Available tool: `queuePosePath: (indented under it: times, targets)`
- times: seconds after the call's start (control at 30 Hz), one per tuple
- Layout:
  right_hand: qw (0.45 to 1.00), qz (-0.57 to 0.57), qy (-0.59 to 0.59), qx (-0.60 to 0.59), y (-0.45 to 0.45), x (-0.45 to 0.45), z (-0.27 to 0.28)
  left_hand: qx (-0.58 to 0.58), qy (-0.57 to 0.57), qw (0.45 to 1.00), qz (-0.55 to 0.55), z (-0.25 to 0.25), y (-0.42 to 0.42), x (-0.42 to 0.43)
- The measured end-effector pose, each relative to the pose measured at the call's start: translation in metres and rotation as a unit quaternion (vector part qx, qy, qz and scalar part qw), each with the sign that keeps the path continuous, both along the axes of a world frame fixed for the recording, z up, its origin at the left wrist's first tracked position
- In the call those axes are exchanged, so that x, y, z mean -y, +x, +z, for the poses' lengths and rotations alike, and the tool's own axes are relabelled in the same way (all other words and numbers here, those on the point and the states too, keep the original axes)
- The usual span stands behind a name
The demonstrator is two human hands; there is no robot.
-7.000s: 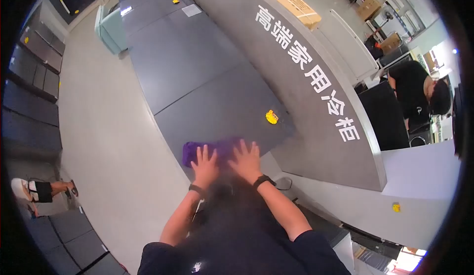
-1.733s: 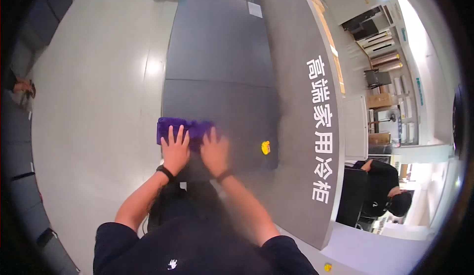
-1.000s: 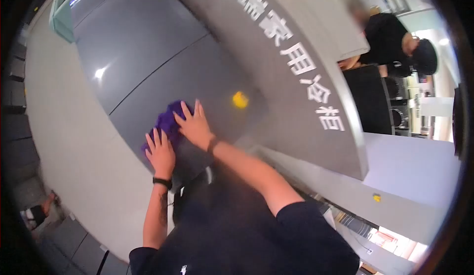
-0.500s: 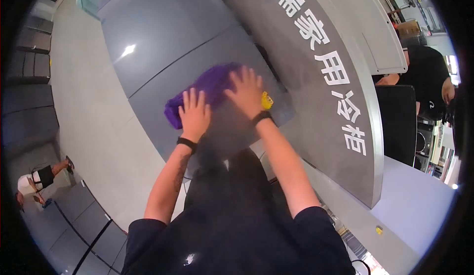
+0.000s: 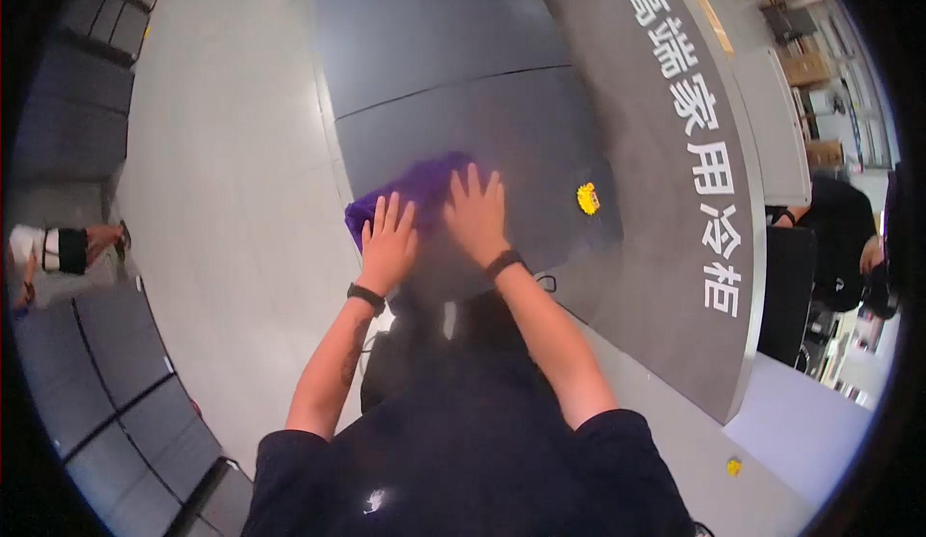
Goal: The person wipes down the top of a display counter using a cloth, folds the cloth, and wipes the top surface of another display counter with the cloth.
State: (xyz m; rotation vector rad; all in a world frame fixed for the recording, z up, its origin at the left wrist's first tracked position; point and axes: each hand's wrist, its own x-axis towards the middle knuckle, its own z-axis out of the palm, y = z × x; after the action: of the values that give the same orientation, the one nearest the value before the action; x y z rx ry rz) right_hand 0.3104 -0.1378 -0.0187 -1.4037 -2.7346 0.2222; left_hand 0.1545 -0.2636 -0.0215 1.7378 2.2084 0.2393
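Observation:
A purple cloth (image 5: 429, 178) lies bunched on the dark grey flat top (image 5: 521, 117) in front of me. My left hand (image 5: 388, 246) rests flat on the near left part of the cloth, fingers spread. Further right, my right hand (image 5: 477, 217) lies at the cloth's right end, its fingers stretched out too. Neither hand is curled round the cloth. To the right of my right hand, a small yellow object (image 5: 587, 199) sits on the grey top.
A curved grey counter front with white lettering (image 5: 716, 170) runs along the right. Beyond it is a person in black (image 5: 837, 238). At far left, another person (image 5: 63, 249) is near stacked dark grey boxes (image 5: 92, 363). Pale floor (image 5: 231, 199) borders the grey top.
The view has turned, so the grey top and counter appear rotated. The cloth shows less spread between my hands, and the yellow object now appears farther from my right hand.

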Motion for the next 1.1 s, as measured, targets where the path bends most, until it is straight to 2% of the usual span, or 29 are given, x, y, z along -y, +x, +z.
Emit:
queuePosePath:
  times: [0.17,0.3,0.4,0.47,0.63,0.8,0.9,0.93,1.03,1.1]
  targets:
    - [0.999,-0.012,-0.033,0.015,0.027,0.064,0.003,0.054,-0.017,0.998,-0.037,0.009,0.018,0.061]
    - [0.995,-0.061,-0.069,0.038,0.089,0.085,0.016,0.09,-0.022,0.989,-0.112,0.016,0.056,0.056]
    - [0.991,-0.074,-0.092,0.069,0.137,0.071,0.005,0.109,-0.011,0.981,-0.161,0.018,0.092,0.036]
    - [0.991,-0.058,-0.093,0.07,0.154,0.053,-0.001,0.098,0.007,0.983,-0.156,0.01,0.107,0.022]
    - [0.993,0.012,-0.095,0.075,0.129,0.014,0.006,0.055,0.007,0.988,-0.142,0.015,0.107,0.014]
    - [0.991,0.107,-0.069,0.035,0.07,-0.037,0.005,0.059,-0.039,0.997,0.006,0.021,0.089,0.0]
    - [0.989,0.134,-0.06,0.02,0.035,-0.07,0.009,0.023,-0.056,0.996,0.071,0.016,0.076,-0.025]
    - [0.988,0.14,-0.059,0.018,0.029,-0.081,0.01,0.034,-0.085,0.992,0.088,0.018,0.072,-0.037]
    - [0.99,0.117,-0.053,-0.057,0.03,-0.114,-0.002,0.025,-0.08,0.986,0.143,0.021,0.078,-0.074]
    - [0.992,0.098,-0.046,-0.062,0.044,-0.138,-0.013,0.021,-0.081,0.988,0.128,0.021,0.089,-0.099]
